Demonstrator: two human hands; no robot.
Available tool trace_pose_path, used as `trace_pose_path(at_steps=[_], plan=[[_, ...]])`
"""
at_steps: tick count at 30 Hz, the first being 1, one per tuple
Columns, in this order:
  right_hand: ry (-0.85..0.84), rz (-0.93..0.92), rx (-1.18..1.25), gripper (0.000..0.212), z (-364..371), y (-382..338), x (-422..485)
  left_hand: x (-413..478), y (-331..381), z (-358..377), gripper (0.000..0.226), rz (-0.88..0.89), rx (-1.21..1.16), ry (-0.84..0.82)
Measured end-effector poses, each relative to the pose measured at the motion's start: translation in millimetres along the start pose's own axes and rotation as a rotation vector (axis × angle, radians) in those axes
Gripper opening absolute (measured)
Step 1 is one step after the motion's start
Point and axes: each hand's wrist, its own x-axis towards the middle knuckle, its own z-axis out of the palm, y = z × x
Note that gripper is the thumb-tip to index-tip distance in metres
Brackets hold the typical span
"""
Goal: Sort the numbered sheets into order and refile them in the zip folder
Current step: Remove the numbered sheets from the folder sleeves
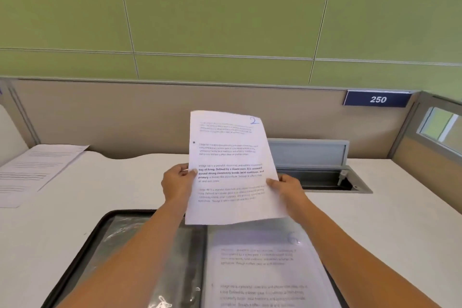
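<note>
A printed sheet [232, 167] marked with a blue "2" at its top right corner is held upright in the air over the desk. My left hand [176, 181] grips its left edge and my right hand [287, 189] grips its right edge, thumbs on the front. Below them the zip folder [107, 240] lies open, black-edged with a clear plastic sleeve on its left half. Another printed sheet [265, 267] lies on the folder's right half. A further sheet [37, 170] lies flat on the desk at the far left.
The white desk [400, 220] runs to a beige partition at the back. An open grey cable hatch [322, 177] is set into the desk behind my right hand. A blue sign [378, 99] reading 250 hangs on the partition.
</note>
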Motion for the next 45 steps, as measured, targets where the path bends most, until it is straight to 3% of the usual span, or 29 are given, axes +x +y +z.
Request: trace_pose_path(at_steps=[10,15,20,24,32,37,45], plan=[[-0.281,0.146,0.049,0.011,111,27,-75,4,-52,-158,0.018,-0.204,0.147,0.071],[-0.336,0.12,0.077,0.017,188,24,-95,21,-67,-247,0.014,-0.329,0.061,0.02],[-0.345,0.097,0.062,0.017,269,16,-111,42,-59,-331,0.042,-0.422,0.022,-0.066],[-0.337,0.098,0.099,0.018,335,8,-122,69,-58,-397,0.056,-0.421,0.03,-0.034],[-0.293,0.121,0.177,0.017,450,-7,-131,110,-68,-487,0.053,-0.437,-0.035,-0.017],[-0.338,0.174,0.164,0.019,501,-9,-135,144,-82,-517,0.045,-0.357,-0.033,0.099],[-0.354,0.168,0.078,0.014,539,11,-134,200,-115,-522,0.045,-0.218,0.325,0.171]])
